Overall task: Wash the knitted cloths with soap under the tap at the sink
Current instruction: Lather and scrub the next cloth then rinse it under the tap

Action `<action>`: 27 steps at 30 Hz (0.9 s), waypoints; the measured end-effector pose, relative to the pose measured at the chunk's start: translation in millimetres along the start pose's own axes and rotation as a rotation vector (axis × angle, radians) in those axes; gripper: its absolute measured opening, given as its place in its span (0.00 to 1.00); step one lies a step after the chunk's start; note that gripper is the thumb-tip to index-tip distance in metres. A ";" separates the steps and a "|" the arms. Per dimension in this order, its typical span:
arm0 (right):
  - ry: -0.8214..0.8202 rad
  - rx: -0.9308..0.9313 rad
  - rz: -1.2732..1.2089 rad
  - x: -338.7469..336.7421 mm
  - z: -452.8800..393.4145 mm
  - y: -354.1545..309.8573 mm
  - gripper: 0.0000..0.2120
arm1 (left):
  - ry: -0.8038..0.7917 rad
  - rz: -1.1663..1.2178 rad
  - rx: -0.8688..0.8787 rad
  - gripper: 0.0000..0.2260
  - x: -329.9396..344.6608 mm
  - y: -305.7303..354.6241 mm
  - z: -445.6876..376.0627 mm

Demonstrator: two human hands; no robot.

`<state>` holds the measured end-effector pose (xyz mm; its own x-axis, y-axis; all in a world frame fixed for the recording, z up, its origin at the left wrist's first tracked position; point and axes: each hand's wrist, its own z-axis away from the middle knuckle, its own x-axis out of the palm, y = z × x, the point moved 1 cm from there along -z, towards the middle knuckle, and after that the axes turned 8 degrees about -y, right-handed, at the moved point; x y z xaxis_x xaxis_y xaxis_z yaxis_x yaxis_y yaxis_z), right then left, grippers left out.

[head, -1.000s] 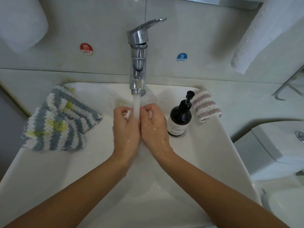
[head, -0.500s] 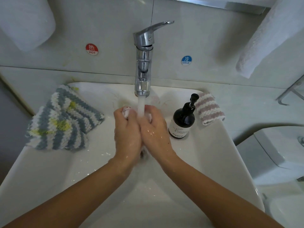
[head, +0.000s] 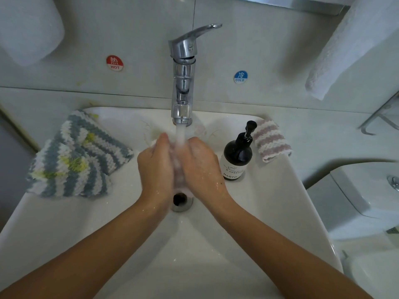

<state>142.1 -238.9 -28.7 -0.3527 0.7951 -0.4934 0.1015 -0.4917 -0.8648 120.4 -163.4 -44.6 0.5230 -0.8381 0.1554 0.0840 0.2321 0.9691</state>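
Note:
Water runs from the chrome tap (head: 183, 87) into the white sink (head: 269, 201). My left hand (head: 156, 169) and my right hand (head: 201, 167) are pressed together under the stream, both closed on a small pale pink-and-white knitted cloth (head: 178, 169), mostly hidden between my palms. A pile of grey, white and yellow striped knitted cloths (head: 75, 156) lies on the sink's left rim. A pink-and-white striped knitted cloth (head: 271, 140) lies on the right rim. A black soap pump bottle (head: 237, 156) stands just right of my right hand.
The open drain (head: 181, 199) sits just below my wrists. White towels hang at the upper left (head: 28, 29) and upper right (head: 354, 46). Hot (head: 114, 63) and cold (head: 240, 77) stickers flank the tap. A white toilet tank (head: 367, 190) stands to the right.
My hands have shifted slightly against each other around the cloth under the stream, and the drain now shows below them. The view has drifted a little.

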 end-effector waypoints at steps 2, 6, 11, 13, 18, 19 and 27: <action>0.034 -0.003 -0.079 4.3 -1.2 3.8 0.13 | -0.025 0.015 -0.033 0.17 -0.5 -0.2 -0.2; 0.148 -0.035 -0.412 2.5 2.1 10.3 0.10 | -0.053 -0.058 0.083 0.10 2.0 -1.7 1.8; 0.247 0.041 -0.506 -3.3 -3.1 17.9 0.10 | -0.108 -0.132 0.073 0.08 6.3 -7.2 2.8; 0.256 0.048 -0.512 -3.0 -3.0 18.3 0.11 | -0.117 -0.174 0.083 0.07 6.4 -6.9 7.2; 0.248 0.009 -0.500 3.6 -2.5 14.5 0.15 | -0.150 -0.305 0.129 0.12 2.3 -11.4 7.6; 0.240 0.009 -0.491 6.0 -1.9 14.4 0.14 | -0.157 -0.288 0.124 0.13 2.3 -13.0 6.6; 0.089 -0.008 -0.375 9.3 7.0 9.4 0.15 | -0.085 -0.156 0.040 0.09 -1.2 -9.7 0.1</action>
<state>133.2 -238.6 -40.7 -0.2843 0.9472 -0.1481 -0.0120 -0.1580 -0.9874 118.8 -164.6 -54.1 0.4328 -0.9013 0.0168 0.1240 0.0780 0.9892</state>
